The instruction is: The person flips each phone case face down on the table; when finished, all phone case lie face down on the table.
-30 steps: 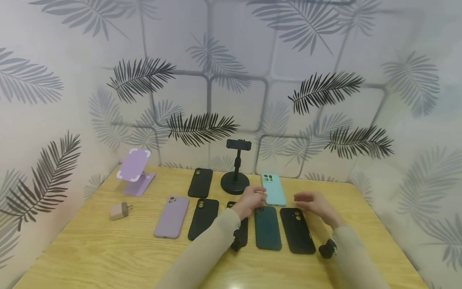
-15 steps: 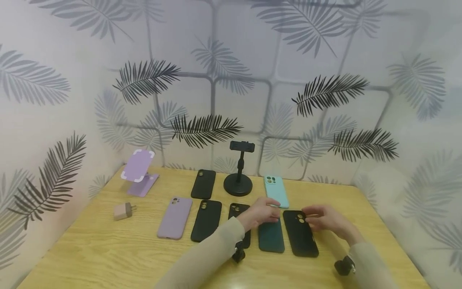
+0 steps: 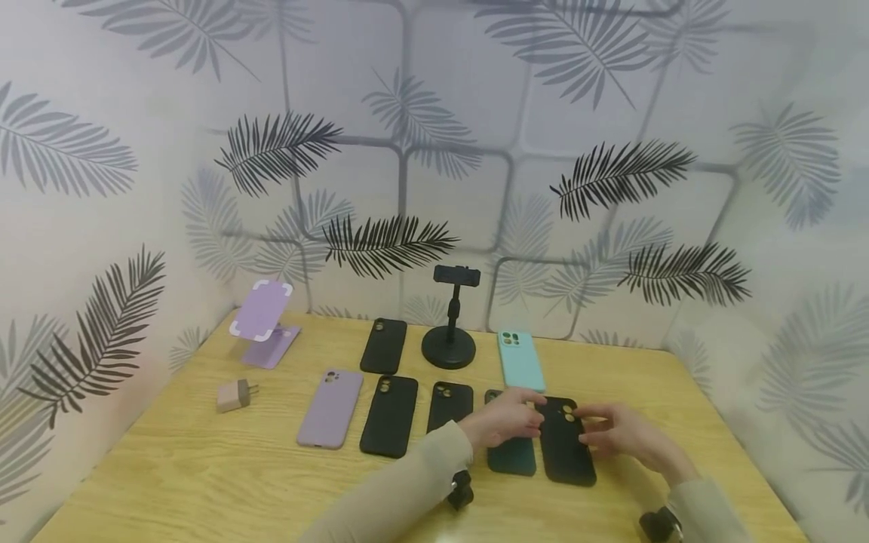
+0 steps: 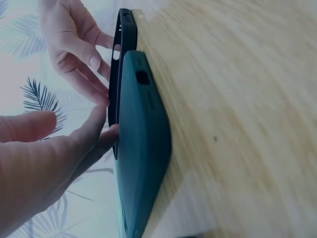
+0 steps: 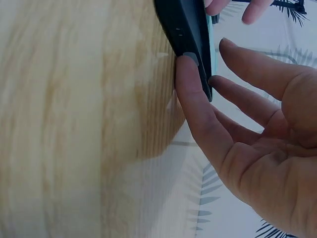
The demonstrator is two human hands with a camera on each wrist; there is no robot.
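A black phone case (image 3: pixel 569 456) lies on the table at the right end of the front row, camera cutouts facing up. My left hand (image 3: pixel 505 419) reaches over the dark teal phone case (image 3: pixel 512 458), its fingertips at the black case's upper left edge. In the left wrist view those fingers (image 4: pixel 94 141) are extended, close above the teal case. On the other side, my right hand (image 3: pixel 627 437) is at the black case's right edge. The right wrist view shows one finger (image 5: pixel 190 84) touching the case's side, the thumb held apart. Neither hand grips around a case.
A turquoise case (image 3: pixel 521 363) lies behind. Leftward are more black cases (image 3: pixel 389 416) and a lilac case (image 3: pixel 330 409). A black phone stand (image 3: pixel 449 347), a purple stand (image 3: pixel 261 311) and a charger plug (image 3: pixel 233 395) stand or lie farther back and left. Patterned walls (image 3: pixel 462 151) enclose the table.
My left hand has moved right, from beside the turquoise case across the teal one to the black case. My right hand has come down to the black case's right edge.
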